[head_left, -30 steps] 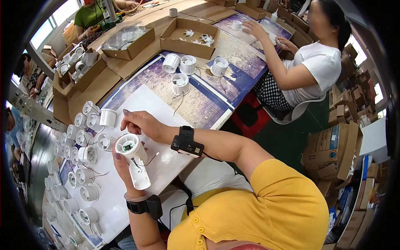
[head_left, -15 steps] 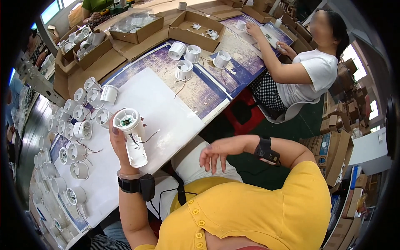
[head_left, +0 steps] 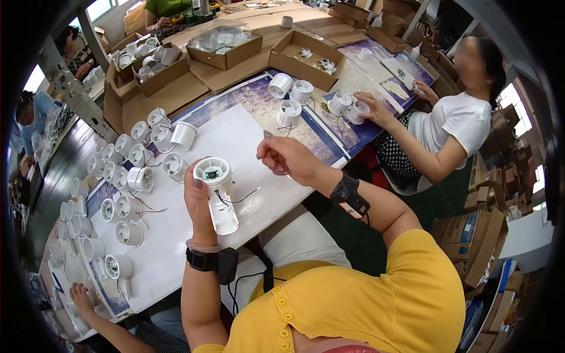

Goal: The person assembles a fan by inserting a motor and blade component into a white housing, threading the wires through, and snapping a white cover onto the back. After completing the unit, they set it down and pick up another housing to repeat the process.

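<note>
My left hand (head_left: pixel 200 203) is closed round a white plastic fan housing (head_left: pixel 225 216), held upright over the near edge of the table. Its round top opening shows a small green circuit board (head_left: pixel 212 174). Below, the handle part is open like a trough, and a thin dark wire (head_left: pixel 242 200) with a small white plug sticks out to the right. My right hand (head_left: pixel 292 162) hovers above the table to the right of the housing, apart from it. Its fingers curl inward; whether anything small is in them cannot be made out.
Several white fan housings (head_left: pixel 139 179) with wires crowd the table's left side. More round white housings (head_left: pixel 289 112) stand farther back, near cardboard trays (head_left: pixel 306 59). Across at the right, a seated co-worker (head_left: pixel 450 123) touches a housing. Another person's hand (head_left: pixel 82 299) reaches in at lower left.
My right hand has moved up and left, from above my lap to over the table, its fingers now curled. The co-worker's hand has come to a housing. Another hand has appeared at lower left.
</note>
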`<act>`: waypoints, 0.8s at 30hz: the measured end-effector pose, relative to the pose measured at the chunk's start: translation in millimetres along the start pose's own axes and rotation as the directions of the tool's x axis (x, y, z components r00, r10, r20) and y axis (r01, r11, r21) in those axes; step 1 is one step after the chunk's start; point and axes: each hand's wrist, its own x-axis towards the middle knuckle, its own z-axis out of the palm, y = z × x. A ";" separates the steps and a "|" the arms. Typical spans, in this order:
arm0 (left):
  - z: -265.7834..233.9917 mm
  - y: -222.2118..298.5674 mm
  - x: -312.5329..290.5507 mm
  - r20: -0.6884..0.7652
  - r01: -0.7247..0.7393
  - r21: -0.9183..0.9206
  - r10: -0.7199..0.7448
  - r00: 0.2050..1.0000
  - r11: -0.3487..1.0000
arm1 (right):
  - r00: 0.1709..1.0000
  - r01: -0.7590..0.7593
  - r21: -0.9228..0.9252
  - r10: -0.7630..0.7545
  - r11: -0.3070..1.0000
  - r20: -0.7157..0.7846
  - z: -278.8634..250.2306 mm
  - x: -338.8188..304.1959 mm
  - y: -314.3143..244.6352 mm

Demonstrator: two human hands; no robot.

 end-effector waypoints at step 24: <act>-4.3 1.6 -71.3 -0.153 0.238 -0.200 -0.270 0.951 0.951 | 0.848 0.413 -0.616 -0.530 0.671 -0.008 37.9 -20.6 68.4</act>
